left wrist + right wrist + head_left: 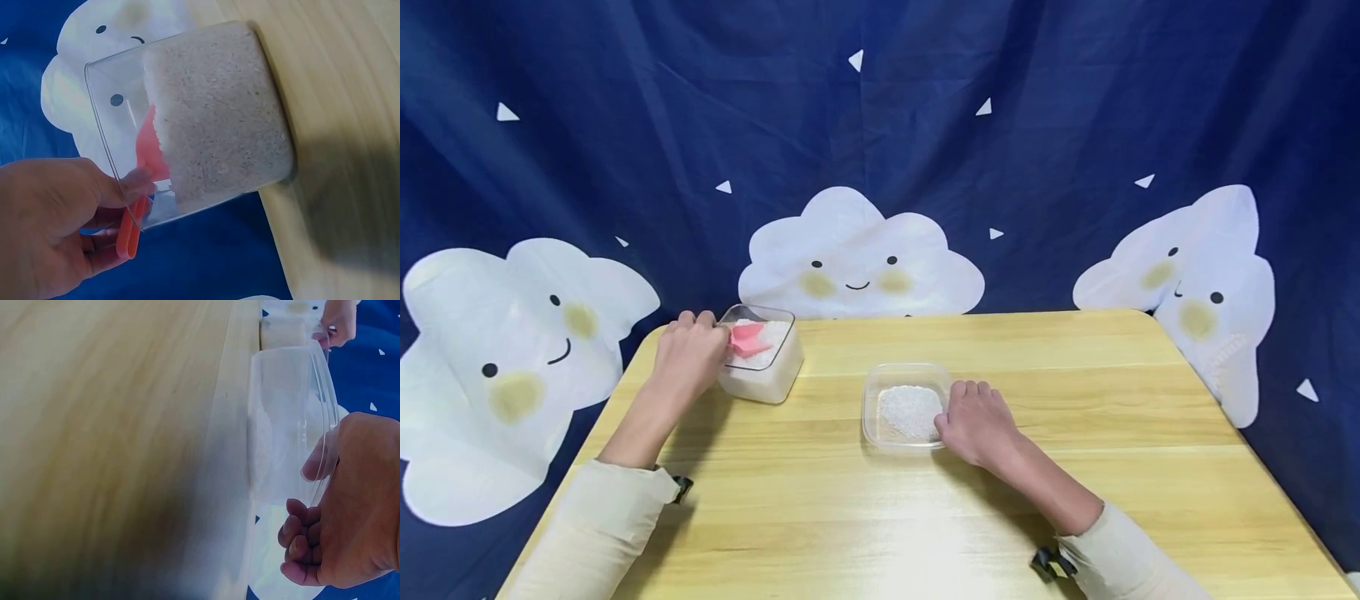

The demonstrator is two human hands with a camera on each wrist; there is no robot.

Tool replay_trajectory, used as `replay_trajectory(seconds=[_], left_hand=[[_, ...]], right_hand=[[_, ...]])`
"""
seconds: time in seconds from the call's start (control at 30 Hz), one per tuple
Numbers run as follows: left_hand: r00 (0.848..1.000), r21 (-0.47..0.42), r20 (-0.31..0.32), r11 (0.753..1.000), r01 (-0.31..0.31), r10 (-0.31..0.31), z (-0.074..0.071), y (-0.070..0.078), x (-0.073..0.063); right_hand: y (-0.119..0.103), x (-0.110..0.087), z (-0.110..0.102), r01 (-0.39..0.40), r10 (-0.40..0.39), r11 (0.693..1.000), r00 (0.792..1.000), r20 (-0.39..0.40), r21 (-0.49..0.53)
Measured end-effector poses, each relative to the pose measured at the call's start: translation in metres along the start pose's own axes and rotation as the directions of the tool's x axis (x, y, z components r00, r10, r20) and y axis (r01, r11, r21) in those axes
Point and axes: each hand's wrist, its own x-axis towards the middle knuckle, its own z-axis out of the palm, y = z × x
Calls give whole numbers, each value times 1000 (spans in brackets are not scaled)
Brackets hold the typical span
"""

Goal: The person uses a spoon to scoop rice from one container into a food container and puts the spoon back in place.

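My left hand (688,354) pinches the handle of a pink scoop (150,150) at the rim of a clear square container (775,379). White rice (212,112) fills much of that container, and the scoop's head lies at the top of the grains. Toward the middle of the table stands a shallow clear plastic box (880,433) with a smaller heap of rice (910,410) in it. My right hand (981,423) grips this box by its right wall, the thumb inside the rim and the other fingers curled outside, as the right wrist view shows.
Both containers stand on a light wooden table (820,517), the rice-filled one near its back left corner. Behind hangs a dark blue curtain (1045,150) printed with smiling clouds. Dark straps (1052,564) show at the sleeve cuffs.
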Motion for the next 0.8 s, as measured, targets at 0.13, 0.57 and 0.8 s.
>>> replay_trajectory(seconds=[0.13, 0.57, 0.8], left_hand=[[1000, -29, 22, 999, 22, -22, -1, -1, -2], [990, -151, 104, 982, 114, -99, -6, -3, -2], [985, -188, 100, 970, 155, -138, -11, 0, -3]], right_hand=[[0, 0, 0, -4, 4, 1000, 1000, -5, 2], [0, 0, -1, -7, 7, 1000, 1000, -4, 11], [0, 1, 0, -11, 11, 1000, 1000, -4, 17]])
